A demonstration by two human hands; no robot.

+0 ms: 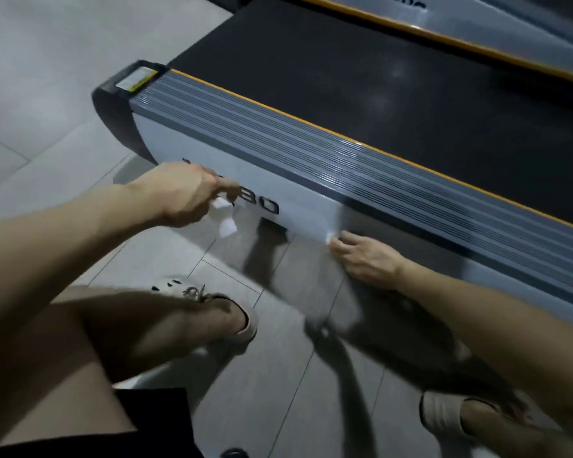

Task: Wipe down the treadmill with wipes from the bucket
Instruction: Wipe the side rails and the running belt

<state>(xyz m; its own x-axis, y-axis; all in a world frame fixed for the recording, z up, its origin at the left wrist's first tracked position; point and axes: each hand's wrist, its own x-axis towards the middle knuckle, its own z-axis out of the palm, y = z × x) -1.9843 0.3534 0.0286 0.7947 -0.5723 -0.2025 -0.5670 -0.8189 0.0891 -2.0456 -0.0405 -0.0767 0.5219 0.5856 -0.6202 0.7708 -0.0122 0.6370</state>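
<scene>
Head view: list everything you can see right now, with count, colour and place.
treadmill: one; grey side panel, black belt, orange trim; across the middle and right.
sticker: one; yellow and white; on the treadmill's dark end cap.
wipe: one; white; in front of the side panel.
scrap: one; white, small; at the panel's lower edge, too blurred to identify.
floor: grey tiles; left and below.
slippers: two; beige; on the feet, bottom.
shorts: black; bottom left.
left hand: pinches the wipe.
right hand: fingertips by the scrap; grip unclear.
</scene>
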